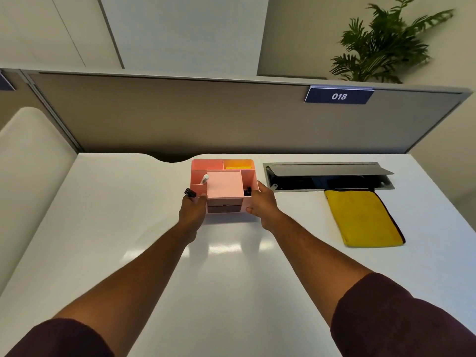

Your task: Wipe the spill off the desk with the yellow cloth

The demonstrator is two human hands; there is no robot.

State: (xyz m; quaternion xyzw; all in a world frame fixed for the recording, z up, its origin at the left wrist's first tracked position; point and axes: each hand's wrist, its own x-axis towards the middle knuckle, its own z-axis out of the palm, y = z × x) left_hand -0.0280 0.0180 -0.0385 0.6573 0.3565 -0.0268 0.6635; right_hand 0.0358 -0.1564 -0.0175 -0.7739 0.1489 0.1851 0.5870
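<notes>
From the head view: left hand and right hand both clasp the pink organizer. The yellow cloth lies untouched, folded on the desk well right. Wiping not begun; no spill visible.

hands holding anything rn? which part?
Both hands grip the pink desk organizer by its sides: left hand on the left wall, right hand on the right wall. The yellow cloth lies untouched.

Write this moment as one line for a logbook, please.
left hand: on pink organizer | right hand: on organizer | yellow cloth: untouched, folded on desk | spill: not visible
</notes>
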